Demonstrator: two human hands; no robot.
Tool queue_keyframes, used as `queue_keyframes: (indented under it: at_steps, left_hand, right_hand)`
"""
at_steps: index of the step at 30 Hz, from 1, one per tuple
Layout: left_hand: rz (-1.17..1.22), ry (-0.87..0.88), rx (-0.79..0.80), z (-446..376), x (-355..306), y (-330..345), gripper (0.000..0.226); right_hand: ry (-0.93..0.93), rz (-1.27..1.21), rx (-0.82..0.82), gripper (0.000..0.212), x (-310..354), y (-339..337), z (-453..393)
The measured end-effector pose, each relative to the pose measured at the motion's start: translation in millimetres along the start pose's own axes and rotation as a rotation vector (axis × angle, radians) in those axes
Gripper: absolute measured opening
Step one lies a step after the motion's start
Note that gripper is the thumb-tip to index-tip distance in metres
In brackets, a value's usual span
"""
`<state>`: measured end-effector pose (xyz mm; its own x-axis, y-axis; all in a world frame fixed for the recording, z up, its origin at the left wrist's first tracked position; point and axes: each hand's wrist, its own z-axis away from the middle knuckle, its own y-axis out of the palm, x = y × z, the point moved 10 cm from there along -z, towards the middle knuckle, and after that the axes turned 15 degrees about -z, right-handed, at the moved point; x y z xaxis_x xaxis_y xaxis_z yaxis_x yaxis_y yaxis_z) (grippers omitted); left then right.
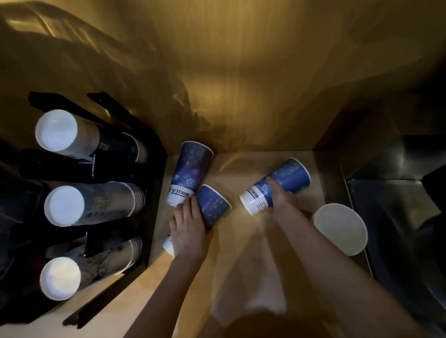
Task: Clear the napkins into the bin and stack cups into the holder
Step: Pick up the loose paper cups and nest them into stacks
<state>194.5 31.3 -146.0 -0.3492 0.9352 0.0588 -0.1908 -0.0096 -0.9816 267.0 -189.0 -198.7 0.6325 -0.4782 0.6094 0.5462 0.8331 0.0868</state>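
Three blue paper cups lie on their sides on the wooden counter. My left hand [188, 229] grips the middle cup [214, 206] around its body, its white base poking out below my palm. Another blue cup [189, 171] lies just behind it, touching it. My right hand [279, 197] closes around the right cup [285, 181], which points its rim to the back right. A black cup holder [152, 180] at the left carries three stacks of cups, white bases facing me [63, 205]. No napkins are visible.
A white round cup or bowl [340, 228] stands on the counter by my right forearm. A dark metal sink or bin area [408, 206] lies to the right. A wooden wall [235, 73] closes the back of the counter.
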Motion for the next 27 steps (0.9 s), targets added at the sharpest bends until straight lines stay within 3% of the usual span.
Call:
queue_keyframes:
  at_steps: [6,8,13,16,20,27]
  left_hand:
    - [0.122,-0.024,0.015,-3,5,-6,0.087]
    - [0.250,-0.059,0.017,-5,12,-13,0.086]
    - [0.668,-0.163,-0.067,-5,41,-43,0.084]
    - [0.776,-0.194,-0.127,1,56,-65,0.082]
    - [0.839,-0.162,-0.267,15,66,-110,0.086]
    - [1.046,-0.009,-0.407,43,50,-174,0.095]
  right_hand:
    - [-0.050,0.032,0.116,0.057,7,12,5]
    - [-0.133,0.039,0.181,0.050,16,20,14]
    - [-0.448,0.091,0.420,0.053,33,41,55]
    - [-0.557,0.251,0.481,0.063,20,39,72]
    - [-0.625,0.528,0.496,0.082,-3,35,82]
    - [-0.668,0.688,0.532,0.077,-21,31,86]
